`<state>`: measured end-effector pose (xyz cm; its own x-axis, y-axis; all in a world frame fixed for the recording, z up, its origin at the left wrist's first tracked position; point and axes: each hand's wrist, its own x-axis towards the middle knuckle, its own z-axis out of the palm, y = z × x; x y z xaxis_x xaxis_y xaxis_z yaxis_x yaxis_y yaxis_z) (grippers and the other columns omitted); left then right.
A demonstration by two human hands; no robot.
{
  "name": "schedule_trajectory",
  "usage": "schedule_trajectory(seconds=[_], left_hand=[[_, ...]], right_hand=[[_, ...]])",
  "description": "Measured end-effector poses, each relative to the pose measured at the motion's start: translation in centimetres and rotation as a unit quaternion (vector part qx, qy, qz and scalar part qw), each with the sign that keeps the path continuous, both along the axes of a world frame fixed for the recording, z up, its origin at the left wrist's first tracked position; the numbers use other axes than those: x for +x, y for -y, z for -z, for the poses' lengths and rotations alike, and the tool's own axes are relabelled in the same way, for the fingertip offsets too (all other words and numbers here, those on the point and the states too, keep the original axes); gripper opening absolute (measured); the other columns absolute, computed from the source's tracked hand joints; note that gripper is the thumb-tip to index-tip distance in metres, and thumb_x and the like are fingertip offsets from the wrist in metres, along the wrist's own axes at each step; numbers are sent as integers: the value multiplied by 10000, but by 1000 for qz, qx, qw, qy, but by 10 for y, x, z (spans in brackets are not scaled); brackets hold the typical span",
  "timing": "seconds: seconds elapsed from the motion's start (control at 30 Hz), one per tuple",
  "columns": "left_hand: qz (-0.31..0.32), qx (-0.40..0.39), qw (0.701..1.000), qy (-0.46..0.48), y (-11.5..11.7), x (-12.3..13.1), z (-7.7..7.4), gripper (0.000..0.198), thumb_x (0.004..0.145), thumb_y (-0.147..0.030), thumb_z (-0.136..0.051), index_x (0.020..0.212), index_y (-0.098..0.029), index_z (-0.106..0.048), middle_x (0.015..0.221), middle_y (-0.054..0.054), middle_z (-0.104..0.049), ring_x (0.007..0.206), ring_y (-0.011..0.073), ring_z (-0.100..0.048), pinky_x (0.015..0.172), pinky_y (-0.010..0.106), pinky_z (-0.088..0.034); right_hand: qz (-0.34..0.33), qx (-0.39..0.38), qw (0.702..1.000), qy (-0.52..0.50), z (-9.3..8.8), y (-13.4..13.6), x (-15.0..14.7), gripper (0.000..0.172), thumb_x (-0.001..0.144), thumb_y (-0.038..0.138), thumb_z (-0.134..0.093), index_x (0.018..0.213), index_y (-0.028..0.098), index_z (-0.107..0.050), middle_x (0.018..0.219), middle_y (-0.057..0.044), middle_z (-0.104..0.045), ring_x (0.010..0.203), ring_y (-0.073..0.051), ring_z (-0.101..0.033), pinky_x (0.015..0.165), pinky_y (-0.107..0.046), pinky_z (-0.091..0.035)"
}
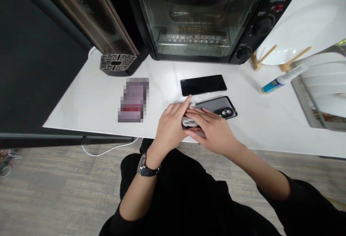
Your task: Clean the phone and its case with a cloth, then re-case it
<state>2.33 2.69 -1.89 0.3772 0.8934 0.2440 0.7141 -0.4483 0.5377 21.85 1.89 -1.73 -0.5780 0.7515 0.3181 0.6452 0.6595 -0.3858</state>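
A phone case (212, 104) with a dark rim and camera openings at its right end lies on the white counter near the front edge. My left hand (171, 124) grips its left end, with the index finger stretched towards the phone. Bent over the same end, my right hand (214, 129) presses a crumpled whitish cloth (189, 121) against the case. Both hands hide much of the cloth and the case's left part. Just behind lies a black phone (203, 85), screen up, apart from the right hand.
A black toaster oven (194, 23) stands at the back, beside a dispenser with a drip tray (118, 63). A blurred-out purple item (133, 101) lies left. On the right are a spray bottle (281, 81), a plate on a wooden stand (282, 61) and a dish rack (308, 102).
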Motion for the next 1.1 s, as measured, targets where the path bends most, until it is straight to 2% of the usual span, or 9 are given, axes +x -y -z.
schedule_trajectory(seconds=[0.1,0.23,0.37,0.43,0.5,0.63,0.8,0.93,1.1], left_hand=[[-14,-6,1000,1,1,3,-1,1015,880,-519,-842,1696,-263,-295,1390,96,-681,1218,312,-586,1077,455,-478],[-26,-4,1000,-5,2,5,-3,1111,810,-465,-920,1699,-304,-275,1385,75,-683,1217,313,-595,1071,453,-479],[-26,0,999,-20,2,5,-4,1060,831,-500,-895,1688,-287,-309,1364,91,-674,1212,321,-589,1062,464,-479],[-23,2,999,-24,2,5,-3,1026,837,-520,-883,1670,-255,-346,1363,101,-670,1214,321,-581,1069,466,-477],[-18,2,1000,-24,2,4,-3,1013,839,-522,-880,1661,-241,-359,1369,101,-667,1217,317,-575,1077,462,-475],[-20,1,1000,-19,3,4,-3,1045,828,-503,-895,1676,-268,-333,1376,91,-668,1215,314,-577,1077,459,-476],[-23,-4,1000,-8,3,6,-5,1089,810,-491,-915,1690,-299,-303,1372,68,-693,1193,306,-593,1069,452,-470],[-19,-5,1000,-2,3,7,-6,1086,801,-486,-923,1681,-287,-318,1388,54,-702,1197,299,-596,1089,449,-452],[-9,-6,1000,-17,2,3,-2,938,911,-455,-813,1690,-257,-330,1297,83,-713,1141,303,-592,1041,451,-470]], right_hand=[[33,26,998,36,0,-4,30,496,1068,478,-589,1461,177,-609,1512,-130,-672,1452,-319,-605,1248,-619,-431],[104,66,991,43,1,-9,67,348,1085,308,-558,1394,195,-672,1409,-98,-748,1356,-311,-686,1190,-582,-509],[125,105,986,19,-4,-15,81,253,1069,250,-585,1272,213,-731,1215,-53,-825,1059,-242,-807,932,-402,-646],[128,132,982,33,-8,-20,80,220,1066,270,-604,1227,217,-745,1185,-56,-813,961,-215,-799,771,-344,-630],[131,152,977,67,-12,-25,78,202,1065,295,-610,1171,201,-755,1194,-85,-783,973,-228,-771,737,-348,-599],[153,142,972,113,-14,-29,75,257,1072,373,-592,1060,173,-753,1082,-104,-778,1007,-295,-712,817,-429,-574],[176,122,970,111,-2,-14,70,517,1044,534,-589,1347,120,-657,1307,-186,-718,1242,-397,-607,1013,-547,-530],[202,115,967,100,1,-7,52,669,1009,640,-586,1389,92,-630,1349,-229,-677,1283,-438,-568,1039,-582,-510],[107,47,992,44,-2,7,3,717,1009,683,-553,1375,72,-639,1379,-215,-673,1324,-393,-556,1126,-548,-475]])
